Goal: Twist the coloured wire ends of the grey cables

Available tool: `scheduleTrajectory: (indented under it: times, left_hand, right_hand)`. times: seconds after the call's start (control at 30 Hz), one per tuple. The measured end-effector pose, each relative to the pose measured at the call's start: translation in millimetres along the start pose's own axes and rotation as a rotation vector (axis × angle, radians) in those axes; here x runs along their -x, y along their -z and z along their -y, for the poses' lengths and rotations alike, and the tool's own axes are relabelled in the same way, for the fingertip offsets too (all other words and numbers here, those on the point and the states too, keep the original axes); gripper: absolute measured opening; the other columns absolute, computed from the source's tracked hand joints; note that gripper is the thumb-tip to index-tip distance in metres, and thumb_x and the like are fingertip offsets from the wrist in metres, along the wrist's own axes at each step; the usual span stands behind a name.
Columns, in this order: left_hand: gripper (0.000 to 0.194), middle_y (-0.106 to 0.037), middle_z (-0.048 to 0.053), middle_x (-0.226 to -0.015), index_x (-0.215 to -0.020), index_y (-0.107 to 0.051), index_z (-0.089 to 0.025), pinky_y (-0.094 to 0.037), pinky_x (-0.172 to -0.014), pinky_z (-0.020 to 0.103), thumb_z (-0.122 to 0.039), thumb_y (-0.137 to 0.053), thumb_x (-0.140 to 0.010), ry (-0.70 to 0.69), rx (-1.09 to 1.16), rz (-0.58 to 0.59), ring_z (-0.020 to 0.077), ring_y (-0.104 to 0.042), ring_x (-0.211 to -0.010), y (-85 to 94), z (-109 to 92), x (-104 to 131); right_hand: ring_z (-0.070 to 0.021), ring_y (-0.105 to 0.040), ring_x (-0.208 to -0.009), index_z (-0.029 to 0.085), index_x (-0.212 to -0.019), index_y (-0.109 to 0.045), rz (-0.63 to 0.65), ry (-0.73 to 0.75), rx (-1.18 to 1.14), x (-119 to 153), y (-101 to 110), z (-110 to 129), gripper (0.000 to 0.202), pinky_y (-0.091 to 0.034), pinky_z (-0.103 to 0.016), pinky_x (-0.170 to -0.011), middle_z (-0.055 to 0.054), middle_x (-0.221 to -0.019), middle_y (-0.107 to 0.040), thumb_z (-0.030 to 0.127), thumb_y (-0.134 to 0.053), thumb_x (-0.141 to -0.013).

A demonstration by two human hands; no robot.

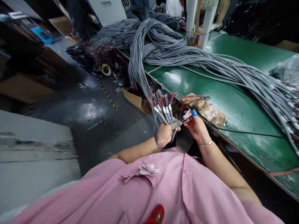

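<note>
My left hand (164, 133) is wrapped round a bundle of grey cables (167, 117), whose stripped ends fan upward in thin coloured wires (163, 100) above white bands. A grey and yellow knitted cover (175, 125) is on a finger of this hand. Close beside it, my right hand (198, 128) is pinched at the thin wires (185, 121) of one cable end that points right. Its thumb wears a blue cover (194, 113). Something pale pink (187, 114) shows by the right fingertips; I cannot make out what it is.
Long grey cables (163, 56) lie heaped across the green table (247, 115) and hang over its edge. A brown, tape-wrapped block (207, 110) with black and red leads sits near that edge. An open cardboard box (136, 101) stands on the floor below.
</note>
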State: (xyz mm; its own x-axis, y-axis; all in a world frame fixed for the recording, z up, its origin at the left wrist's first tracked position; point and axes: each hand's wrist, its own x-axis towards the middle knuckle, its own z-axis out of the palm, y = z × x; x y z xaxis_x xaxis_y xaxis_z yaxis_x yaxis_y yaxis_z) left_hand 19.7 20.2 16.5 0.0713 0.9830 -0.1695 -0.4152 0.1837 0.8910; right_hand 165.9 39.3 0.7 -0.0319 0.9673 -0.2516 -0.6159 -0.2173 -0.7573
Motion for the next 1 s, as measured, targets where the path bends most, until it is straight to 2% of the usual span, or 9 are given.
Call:
scheduleTrajectory:
  times: [0.13,0.27,0.47,0.67,0.83,0.9,1.0]
  left_hand:
    - [0.017,-0.058,0.0,-0.05,-0.06,-0.06,-0.014,-0.036,-0.048,0.022,-0.024,-0.073,-0.064,-0.019,-0.016,0.012,0.0093,-0.052,-0.047,-3.3,2,-3]
    - [0.016,-0.058,0.001,-0.05,-0.059,-0.06,-0.014,-0.035,-0.047,0.022,-0.025,-0.07,-0.066,-0.015,-0.037,0.003,0.0096,-0.052,-0.047,-2.4,4,-5]
    - [0.017,-0.057,0.0,-0.049,-0.057,-0.059,-0.014,-0.036,-0.047,0.023,-0.024,-0.071,-0.065,0.002,-0.058,-0.001,0.0092,-0.05,-0.046,-1.8,7,-5]
    - [0.018,-0.057,0.0,-0.05,-0.058,-0.059,-0.014,-0.037,-0.048,0.023,-0.025,-0.072,-0.063,0.012,-0.043,-0.014,0.0095,-0.051,-0.046,1.3,7,-3]
    - [0.02,-0.058,0.0,-0.051,-0.06,-0.06,-0.014,-0.038,-0.048,0.023,-0.027,-0.074,-0.062,0.008,-0.06,-0.022,0.0096,-0.052,-0.046,10.0,4,4]
    - [0.022,-0.057,-0.001,-0.051,-0.06,-0.059,-0.014,-0.038,-0.048,0.023,-0.027,-0.076,-0.061,0.007,-0.065,-0.03,0.0096,-0.052,-0.046,14.0,4,7]
    - [0.023,-0.056,-0.002,-0.051,-0.061,-0.059,-0.014,-0.039,-0.048,0.023,-0.027,-0.078,-0.06,0.015,-0.069,-0.024,0.0093,-0.052,-0.046,19.1,7,9]
  right_hand:
    - [-0.0099,-0.06,-0.061,0.019,-0.081,-0.067,0.026,0.034,-0.035,0,3,-4,0.039,-0.053,-0.021,-0.056,0.0,-0.073,-0.068,0.057,-0.067,-0.075]
    - [-0.0107,-0.063,-0.066,0.021,-0.084,-0.067,0.059,-0.042,-0.143,-7,4,-6,0.034,-0.054,-0.023,-0.061,0.001,-0.079,-0.07,0.054,-0.07,-0.074]
    - [-0.0101,-0.061,-0.063,0.02,-0.077,-0.066,0.007,-0.027,-0.224,-14,0,-8,0.027,-0.053,-0.022,-0.061,0.001,-0.073,-0.069,0.046,-0.073,-0.075]
    - [-0.0114,-0.061,-0.066,0.022,-0.081,-0.066,0.023,-0.036,-0.22,-10,-1,-10,0.035,-0.053,-0.024,-0.062,0.0,-0.08,-0.07,0.055,-0.072,-0.071]
    - [-0.0136,-0.063,-0.07,0.021,-0.085,-0.068,0.17,-0.194,-0.042,1,12,-6,0.049,-0.054,-0.026,-0.063,-0.003,-0.086,-0.071,0.068,-0.064,-0.069]
    - [-0.0142,-0.063,-0.072,0.02,-0.087,-0.069,0.249,-0.263,0.084,7,17,-2,0.048,-0.053,-0.027,-0.064,-0.006,-0.088,-0.071,0.065,-0.065,-0.071]
    - [-0.0145,-0.062,-0.074,0.018,-0.088,-0.07,0.342,-0.286,0.249,15,18,3,0.042,-0.052,-0.027,-0.067,-0.007,-0.088,-0.07,0.056,-0.069,-0.073]
